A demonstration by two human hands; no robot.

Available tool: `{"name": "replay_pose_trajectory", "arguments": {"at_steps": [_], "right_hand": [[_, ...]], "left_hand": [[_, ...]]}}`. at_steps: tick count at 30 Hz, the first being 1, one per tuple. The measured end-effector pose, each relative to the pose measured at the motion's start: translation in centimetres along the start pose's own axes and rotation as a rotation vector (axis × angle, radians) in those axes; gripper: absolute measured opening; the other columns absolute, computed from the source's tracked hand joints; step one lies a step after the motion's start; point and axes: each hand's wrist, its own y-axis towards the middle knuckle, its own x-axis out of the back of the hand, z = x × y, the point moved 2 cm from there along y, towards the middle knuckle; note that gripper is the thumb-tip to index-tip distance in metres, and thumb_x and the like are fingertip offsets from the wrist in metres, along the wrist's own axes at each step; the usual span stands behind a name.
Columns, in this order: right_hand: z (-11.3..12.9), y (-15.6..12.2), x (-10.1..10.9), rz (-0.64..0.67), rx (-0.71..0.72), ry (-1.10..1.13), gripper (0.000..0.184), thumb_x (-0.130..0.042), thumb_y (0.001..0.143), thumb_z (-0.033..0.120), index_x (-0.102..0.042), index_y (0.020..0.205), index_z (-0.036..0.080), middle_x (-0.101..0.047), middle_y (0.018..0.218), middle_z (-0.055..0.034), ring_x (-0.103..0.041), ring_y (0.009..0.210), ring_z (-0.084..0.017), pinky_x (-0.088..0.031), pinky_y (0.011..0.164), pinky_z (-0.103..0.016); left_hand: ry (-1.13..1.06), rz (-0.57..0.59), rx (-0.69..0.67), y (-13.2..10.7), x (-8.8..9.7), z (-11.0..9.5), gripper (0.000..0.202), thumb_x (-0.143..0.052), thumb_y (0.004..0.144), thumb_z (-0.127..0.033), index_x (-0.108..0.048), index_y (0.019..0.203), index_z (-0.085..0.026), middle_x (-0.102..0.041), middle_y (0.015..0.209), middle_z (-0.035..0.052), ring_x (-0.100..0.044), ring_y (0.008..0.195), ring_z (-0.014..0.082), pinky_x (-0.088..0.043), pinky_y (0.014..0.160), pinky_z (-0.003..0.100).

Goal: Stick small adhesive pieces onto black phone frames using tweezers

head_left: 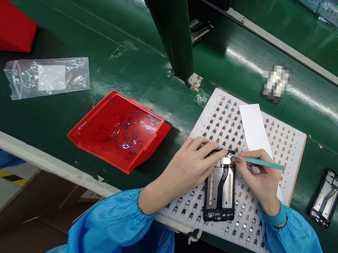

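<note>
Right hand [261, 177] closed in a pinch grip on teal tweezers [266, 162], tips at the upper end of a phone frame [221, 192]; can't tell if they have hold of anything. Left hand [189, 161] palm down, fingers bent, fingertips on the frame's upper left; can't tell if it's gripping or just steadying. Frame lies flat on the white board [295, 152], near end toward the wearer, rows of small metal-and-black parts around it. Paper strip [255, 126] lies on the board, lower part behind the right hand. Red tray [93, 126] on the green table [46, 124], left of the board, small bits scattered inside. Clear bag [78, 74] farther left. Second phone frame [327, 199] right of the board, well apart.
</note>
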Motion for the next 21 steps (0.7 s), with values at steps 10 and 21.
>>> {"name": "replay_pose_trajectory", "arguments": {"at_steps": [10, 21], "right_hand": [[0.5, 0.2, 0.0, 0.033, 0.081, -0.060, 0.005, -0.076, 0.097, 0.020, -0.076, 0.100, 0.025, -0.084, 0.095, -0.0032, -0.083, 0.085, -0.023, -0.069, 0.072, -0.036], [1.1, 0.1, -0.1, 0.026, 0.221, -0.193, 0.008, -0.073, 0.098, 0.017, -0.075, 0.102, 0.024, -0.084, 0.093, -0.0028, -0.083, 0.082, -0.021, -0.069, 0.068, -0.032]], "left_hand": [[-0.011, -0.039, -0.010, -0.2, -0.3, 0.0, 0.031, -0.051, 0.107, -0.009, -0.068, 0.133, -0.013, -0.074, 0.122, 0.0100, -0.061, 0.107, 0.0288, -0.055, 0.086, 0.044], [-0.007, -0.049, -0.012, -0.2, -0.5, 0.1, 0.031, -0.052, 0.107, -0.009, -0.069, 0.132, -0.013, -0.074, 0.121, 0.0101, -0.060, 0.106, 0.0290, -0.055, 0.086, 0.045]]}}
